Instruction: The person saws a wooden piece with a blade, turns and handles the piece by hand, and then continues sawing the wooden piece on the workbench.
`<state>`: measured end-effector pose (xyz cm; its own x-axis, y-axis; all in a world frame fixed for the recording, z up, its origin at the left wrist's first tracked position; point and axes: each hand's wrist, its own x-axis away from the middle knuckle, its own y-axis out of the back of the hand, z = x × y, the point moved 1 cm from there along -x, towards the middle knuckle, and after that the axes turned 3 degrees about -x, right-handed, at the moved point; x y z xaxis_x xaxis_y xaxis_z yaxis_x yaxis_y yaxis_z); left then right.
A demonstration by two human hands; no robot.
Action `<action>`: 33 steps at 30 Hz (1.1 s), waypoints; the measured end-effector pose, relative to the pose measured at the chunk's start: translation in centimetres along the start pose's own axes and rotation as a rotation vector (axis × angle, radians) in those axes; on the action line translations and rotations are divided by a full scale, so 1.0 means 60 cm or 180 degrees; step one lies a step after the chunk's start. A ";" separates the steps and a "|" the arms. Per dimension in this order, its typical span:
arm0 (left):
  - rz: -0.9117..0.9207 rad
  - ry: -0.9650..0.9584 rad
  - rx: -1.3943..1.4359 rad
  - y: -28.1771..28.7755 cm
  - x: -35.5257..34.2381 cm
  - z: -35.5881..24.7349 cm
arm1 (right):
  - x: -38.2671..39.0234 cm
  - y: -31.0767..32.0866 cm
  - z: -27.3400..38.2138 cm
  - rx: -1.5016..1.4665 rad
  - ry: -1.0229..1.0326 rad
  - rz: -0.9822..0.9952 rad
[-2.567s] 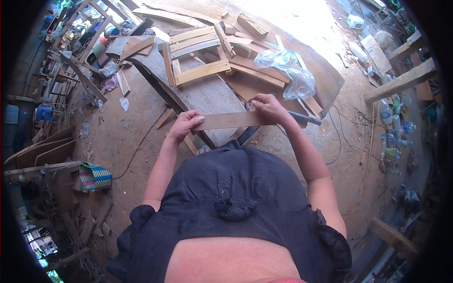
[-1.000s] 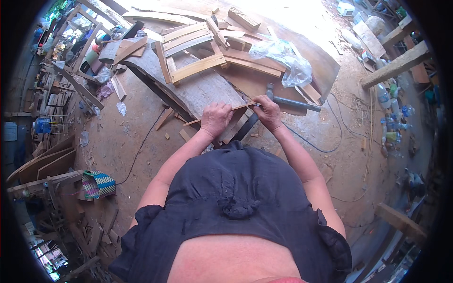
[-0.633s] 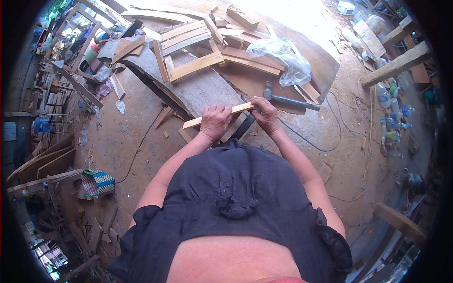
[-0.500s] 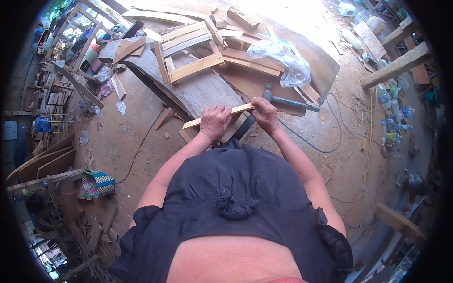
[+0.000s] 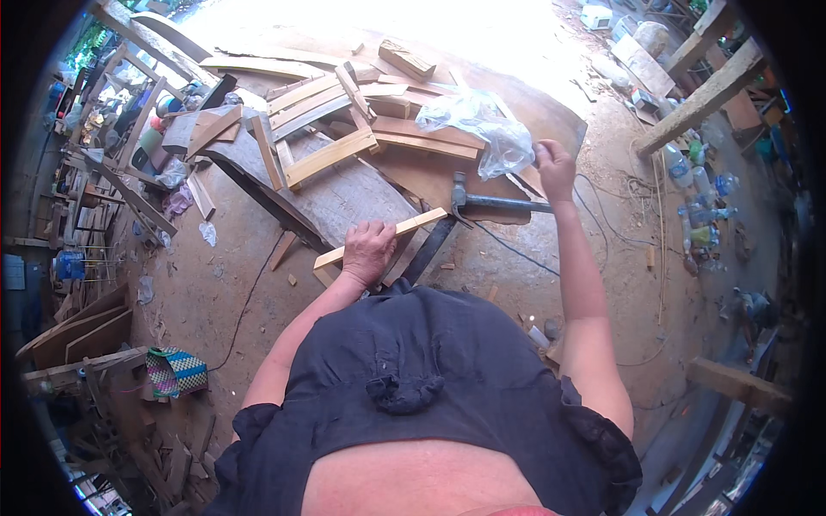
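My left hand (image 5: pixel 370 253) is wrapped round a pale wooden strip (image 5: pixel 423 220), which slants up to the right in front of my lap. More pieces of wood lie beneath it, partly hidden by the hand. My right hand (image 5: pixel 555 168) is off the strip, raised at the right beside a clear plastic bag (image 5: pixel 508 146). Its fingers are curled together; what they hold, if anything, is too small to make out. Below that hand a hammer (image 5: pixel 490 202) lies with its head to the left, its handle end meeting my right forearm in the picture.
A slatted wooden frame (image 5: pixel 331 159) rests on a wide grey plank (image 5: pixel 366 193). Loose boards and a thick wood block (image 5: pixel 406 58) lie behind. A dark cable (image 5: pixel 516 249) crosses the ground. Plastic bottles (image 5: pixel 701 185) stand at the right, a woven basket (image 5: pixel 176 371) at the left.
My right hand has let go of the strip's right end and moved up and right toward the plastic bag. My left hand still grips the strip. The whole view has shifted slightly.
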<state>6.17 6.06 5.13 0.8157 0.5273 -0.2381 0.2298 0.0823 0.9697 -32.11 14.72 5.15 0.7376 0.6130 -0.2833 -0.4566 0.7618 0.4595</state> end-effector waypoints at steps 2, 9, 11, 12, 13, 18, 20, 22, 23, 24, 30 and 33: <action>-0.0019 -0.0013 -0.0020 0.000 -0.004 0.001 | -0.032 0.020 -0.073 0.0495 -0.0042 -0.0096; 0.0068 0.0095 -0.0009 0.004 -0.004 -0.007 | -0.073 -0.011 -0.171 0.1691 -0.1083 0.0877; 0.0065 0.0191 0.0053 0.005 0.004 -0.009 | -0.075 -0.019 -0.144 0.1798 -0.1291 0.1059; 0.0053 0.0208 0.0035 0.004 0.005 -0.010 | -0.076 -0.021 -0.136 0.2084 -0.1277 0.1126; 0.0047 0.0220 0.0088 0.003 0.007 -0.011 | -0.078 -0.025 -0.132 0.2370 -0.1258 0.1194; 0.0080 0.0270 0.0278 0.006 0.007 -0.013 | -0.087 -0.043 -0.159 0.2234 -0.1326 0.1007; 0.0151 0.0379 0.0298 0.010 0.011 -0.013 | -0.090 -0.049 -0.161 0.2248 -0.1286 0.0993; 0.0231 0.0496 0.0319 0.013 0.014 -0.014 | -0.093 -0.054 -0.160 0.2027 -0.1055 0.1174; 0.0230 0.0559 0.0405 0.013 0.011 -0.016 | -0.101 -0.042 -0.181 0.2037 -0.1070 0.1172; 0.0241 0.0572 0.0516 0.011 0.003 -0.021 | -0.112 -0.014 -0.223 0.1703 -0.0888 0.0974; 0.0326 0.1041 0.0344 -0.004 -0.008 -0.002 | -0.096 0.052 -0.120 0.0185 -0.0161 0.0191; 0.0374 0.1125 0.0324 -0.009 -0.037 0.006 | -0.089 0.114 -0.057 -0.0270 -0.0067 -0.0286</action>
<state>4.44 4.53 5.13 0.6104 0.7886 -0.0750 0.2115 -0.0711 0.9748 -40.88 17.38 6.95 0.7873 0.5375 -0.3022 -0.4280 0.8291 0.3598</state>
